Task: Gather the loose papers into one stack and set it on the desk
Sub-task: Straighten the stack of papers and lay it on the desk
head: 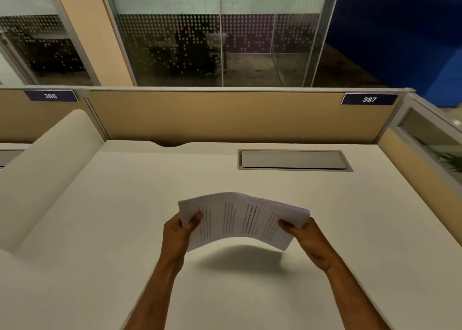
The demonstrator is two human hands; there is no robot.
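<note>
On the far left I see a pale curved divider [47,159] standing along the left edge of the desk [125,217]. The desk top is white and I see no loose sheets lying on it.

My left hand [178,232] is closed on the left end of the stack of papers [240,219]. The thumb is on top of the sheets and the fingers are tucked under them. The stack is printed with lines of text. It is up in the air over the middle of the desk, closer to the near edge than the back edge, and it throws a dark shadow on the desk below. It bows upward in the middle, like a little bridge.

My right hand [301,231] is closed on the right end of the stack in the same way.

Past the stack, near the back right corner of the desk, there is a grey cable hatch [292,159] set flat into the top. A tan partition [225,114] runs along the back edge, with a sign reading 387 [369,99] near its right end.

I think the gathering is done, since all the papers look like one bundle. What is left is setting it down. Next I should stop squeezing the ends together so the stack goes flat, lower it onto the desk, and then let go with both hands.
</note>
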